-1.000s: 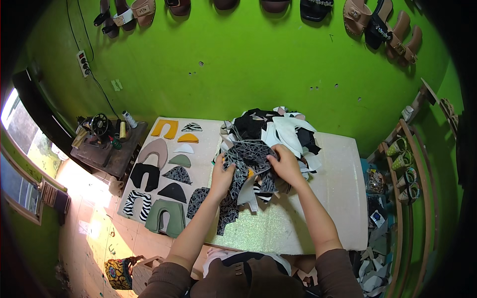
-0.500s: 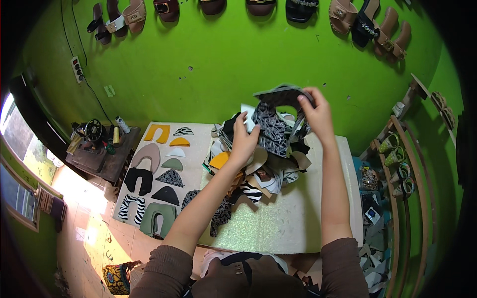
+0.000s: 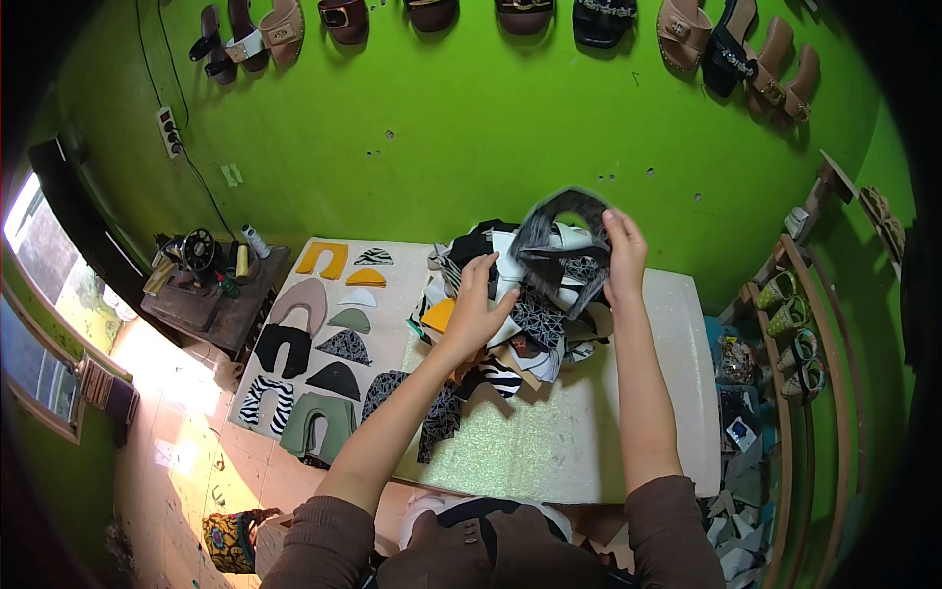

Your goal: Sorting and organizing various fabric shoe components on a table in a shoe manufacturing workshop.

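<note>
My right hand (image 3: 625, 257) is closed on the edge of a dark grey patterned, U-shaped piece (image 3: 542, 228) of shoe material, blurred by motion, and holds it up over the pile. My left hand (image 3: 478, 306) rests at the left side of the pile, thumb and fingers apart, beside a white piece (image 3: 504, 257). The heap of cut scraps (image 3: 525, 358) mixes black, white, yellow, zebra-striped and black-and-white patterned material. Left of it, cut pieces lie sorted by colour, among them a green U-shaped stack (image 3: 319, 427) and a black patterned piece (image 3: 392, 390) partly behind my left forearm.
The pale table (image 3: 549, 461) stands against a green wall. Sandals (image 3: 684, 34) hang along the wall above. A sewing machine (image 3: 199, 253) sits on a small table at the left. At the right stands a wooden rack (image 3: 819, 393) with sandals, with scraps (image 3: 741, 525) below it.
The patterned U-shaped piece in my right hand has tipped up and turned, and that hand has come slightly lower. My left hand stays beside the white piece. The view has shifted slightly.
</note>
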{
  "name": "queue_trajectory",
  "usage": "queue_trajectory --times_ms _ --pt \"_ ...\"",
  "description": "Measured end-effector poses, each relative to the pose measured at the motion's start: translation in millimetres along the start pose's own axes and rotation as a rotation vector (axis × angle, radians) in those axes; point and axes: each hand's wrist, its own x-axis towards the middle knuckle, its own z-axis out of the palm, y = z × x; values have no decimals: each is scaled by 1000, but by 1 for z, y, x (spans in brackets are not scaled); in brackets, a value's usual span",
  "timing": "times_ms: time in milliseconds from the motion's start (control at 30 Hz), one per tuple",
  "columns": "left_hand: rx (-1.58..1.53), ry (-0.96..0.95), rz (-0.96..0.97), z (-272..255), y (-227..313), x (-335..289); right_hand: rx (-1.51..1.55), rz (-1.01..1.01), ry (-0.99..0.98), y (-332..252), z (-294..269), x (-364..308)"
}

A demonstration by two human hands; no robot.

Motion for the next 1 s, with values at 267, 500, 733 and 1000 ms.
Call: queue_trajectory --times_ms 267,500,733,1000 --pt "-148 87 -87 -4 3 -4 -465 -886 234 -39 33 8" --pt "-55 243 -24 -24 2 -8 -305 -491 46 -24 36 -25" --pt "-684 -88 -391 -74 -19 -7 163 -115 -43 -1 48 -60" --pt "-780 64 -603 -138 -52 -62 469 460 -193 31 88 -137"
